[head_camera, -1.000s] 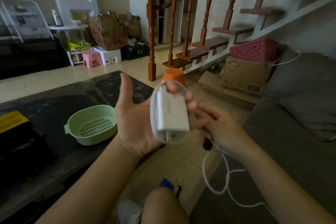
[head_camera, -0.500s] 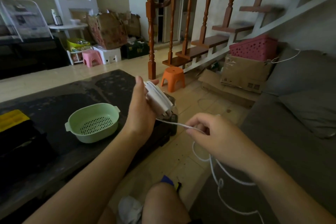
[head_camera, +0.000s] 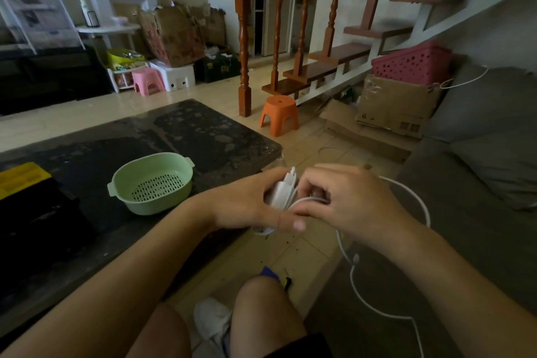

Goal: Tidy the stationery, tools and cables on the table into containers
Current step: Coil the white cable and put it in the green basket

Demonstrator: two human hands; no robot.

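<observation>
Nearest to us, well to the right of the green strainer basket [head_camera: 152, 183] and lower in the view, our bare knee [head_camera: 261, 308] rises over the tiled floor, with a grey sofa [head_camera: 470, 241] further to the right. A white cable [head_camera: 421, 202] loops loosely over that sofa and runs up to our hands. Just right of the basket, off the edge of the bench [head_camera: 203, 136], our left hand [head_camera: 247, 203] has its fingers curled around a white adapter [head_camera: 283, 192], gripping it upright, with turns of cable wrapped about its body. Our right hand [head_camera: 345, 206] touches the left, and its fingers and thumb pinch the cable against the adapter's right side. The adapter and cable are held in the air, apart from the basket and not in it. The basket stands on the dark bench with nothing in it, its perforated bottom showing. Left of the basket, at the view's edge, a black and yellow toolbox [head_camera: 24, 179] sits on the same bench. Beyond the basket and to the right, an orange stool [head_camera: 279, 115] stands on the floor at the foot of a wooden staircase [head_camera: 325, 64]. Further right of the basket, a pink basket [head_camera: 412, 62] rests on a cardboard box [head_camera: 395, 104]. Far behind the basket, a pink stool [head_camera: 147, 81] stands among boxes by the wall.
</observation>
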